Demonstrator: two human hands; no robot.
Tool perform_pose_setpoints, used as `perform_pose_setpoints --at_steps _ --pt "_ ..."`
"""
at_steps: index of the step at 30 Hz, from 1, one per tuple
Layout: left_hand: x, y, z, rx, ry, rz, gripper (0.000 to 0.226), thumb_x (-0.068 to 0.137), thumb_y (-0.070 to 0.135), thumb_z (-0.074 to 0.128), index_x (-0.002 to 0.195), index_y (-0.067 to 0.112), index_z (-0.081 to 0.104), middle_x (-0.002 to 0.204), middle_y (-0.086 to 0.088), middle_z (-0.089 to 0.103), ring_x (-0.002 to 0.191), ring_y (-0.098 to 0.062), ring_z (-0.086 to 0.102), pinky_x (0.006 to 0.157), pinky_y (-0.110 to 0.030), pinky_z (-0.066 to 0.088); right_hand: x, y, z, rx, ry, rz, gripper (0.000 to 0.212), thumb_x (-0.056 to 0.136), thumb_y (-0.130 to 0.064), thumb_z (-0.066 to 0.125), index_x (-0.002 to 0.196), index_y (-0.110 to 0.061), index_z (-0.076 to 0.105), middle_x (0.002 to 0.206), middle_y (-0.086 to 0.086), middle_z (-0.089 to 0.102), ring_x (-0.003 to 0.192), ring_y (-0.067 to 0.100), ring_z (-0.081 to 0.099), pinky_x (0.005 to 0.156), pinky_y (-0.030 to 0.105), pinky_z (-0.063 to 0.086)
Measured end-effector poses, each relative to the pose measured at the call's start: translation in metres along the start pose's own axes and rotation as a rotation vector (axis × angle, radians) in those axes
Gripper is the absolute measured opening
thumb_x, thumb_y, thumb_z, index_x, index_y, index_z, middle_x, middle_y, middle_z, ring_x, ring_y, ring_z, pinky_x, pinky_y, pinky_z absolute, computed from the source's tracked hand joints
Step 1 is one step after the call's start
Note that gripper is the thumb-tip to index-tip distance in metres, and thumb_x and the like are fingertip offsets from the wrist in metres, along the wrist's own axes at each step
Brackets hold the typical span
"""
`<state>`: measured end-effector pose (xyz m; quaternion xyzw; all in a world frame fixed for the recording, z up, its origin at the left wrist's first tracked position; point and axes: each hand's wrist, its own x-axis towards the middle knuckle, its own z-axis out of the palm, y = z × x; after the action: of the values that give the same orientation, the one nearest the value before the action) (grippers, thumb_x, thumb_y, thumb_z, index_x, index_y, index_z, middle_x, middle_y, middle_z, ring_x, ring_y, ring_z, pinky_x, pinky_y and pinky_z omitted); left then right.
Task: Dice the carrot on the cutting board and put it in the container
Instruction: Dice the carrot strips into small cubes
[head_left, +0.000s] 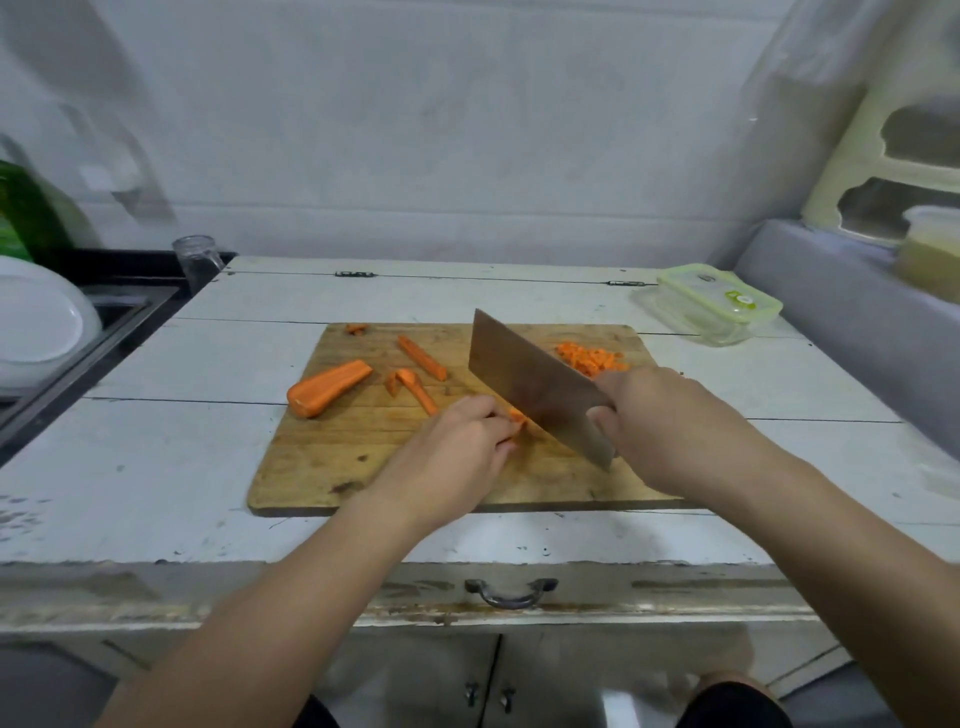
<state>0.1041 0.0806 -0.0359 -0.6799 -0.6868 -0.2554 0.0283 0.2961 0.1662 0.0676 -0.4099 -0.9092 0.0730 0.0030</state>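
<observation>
Right hand (655, 415) gripping cleaver (530, 382), left hand (457, 447) curled over carrot strip (517, 415).

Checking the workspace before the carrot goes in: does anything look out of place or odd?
Only one thing: the container at the table's far right corner has its green-rimmed lid on, so diced carrot cannot go in yet. Nothing looks spilled or damaged.

Soft, even, dimmish light, shadows faint. Wide-angle bend at edges; counter (156, 467) front curves. Overall soft focus, corners smeared, shelf (883, 156) at right blurry. Slight motion blur on knife (535, 384).
</observation>
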Motion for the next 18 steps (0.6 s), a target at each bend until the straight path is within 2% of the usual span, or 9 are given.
perform_pose_setpoints --at_steps 5,8,10,14,16,18 --pt "0.001 -0.002 0.000 -0.011 0.000 -0.004 0.029 0.104 0.026 0.057 0.127 0.017 0.072 0.124 0.006 0.062 0.116 -0.012 0.054 0.101 -0.034 0.050 -0.002 -0.004 0.001 -0.080 -0.015 -0.018 0.017 0.105 -0.031 0.042 0.089 -0.027 0.042 0.081 -0.001 0.047 0.079 0.026 0.050 0.066 0.036 0.042" --pt "0.002 -0.005 0.002 -0.010 -0.006 -0.005 0.028 0.103 0.025 0.058 0.125 0.017 0.073 0.121 0.005 0.063 0.114 -0.014 0.055 0.099 -0.037 0.051 0.002 -0.009 0.007 -0.131 -0.017 -0.031 0.012 0.106 -0.032 0.042 0.098 -0.024 0.046 0.085 0.001 0.053 0.081 0.026 0.057 0.072 0.039 0.052" --pt "0.002 -0.004 0.003 -0.003 -0.001 -0.012 0.028 0.102 0.025 0.058 0.125 0.016 0.073 0.121 0.004 0.063 0.115 -0.015 0.056 0.100 -0.038 0.051 0.009 -0.010 0.010 -0.134 0.000 -0.040 0.012 0.105 -0.033 0.043 0.096 -0.025 0.044 0.087 0.001 0.054 0.084 0.028 0.059 0.076 0.042 0.054" --pt "-0.002 0.001 0.001 0.029 0.019 -0.010 0.033 0.103 0.028 0.057 0.132 0.018 0.068 0.125 0.005 0.066 0.118 -0.013 0.051 0.103 -0.034 0.048 0.021 -0.002 0.006 -0.045 -0.008 0.017 0.013 0.105 -0.033 0.044 0.101 -0.024 0.052 0.092 0.004 0.055 0.082 0.026 0.051 0.069 0.037 0.043" --pt "-0.003 0.001 0.002 0.030 0.027 -0.012 0.033 0.103 0.028 0.058 0.133 0.018 0.068 0.127 0.004 0.068 0.118 -0.013 0.052 0.102 -0.035 0.049 0.023 0.005 0.003 -0.048 0.027 0.056 0.012 0.104 -0.032 0.045 0.102 -0.024 0.054 0.084 0.001 0.051 0.080 0.027 0.049 0.068 0.036 0.041" --pt "-0.003 0.001 0.002 0.022 0.029 -0.026 0.031 0.103 0.026 0.059 0.131 0.017 0.070 0.126 0.003 0.069 0.118 -0.014 0.053 0.101 -0.037 0.050 0.021 0.011 0.001 -0.027 0.041 0.094 0.013 0.103 -0.031 0.046 0.093 -0.024 0.050 0.079 -0.001 0.050 0.075 0.027 0.050 0.063 0.034 0.036"
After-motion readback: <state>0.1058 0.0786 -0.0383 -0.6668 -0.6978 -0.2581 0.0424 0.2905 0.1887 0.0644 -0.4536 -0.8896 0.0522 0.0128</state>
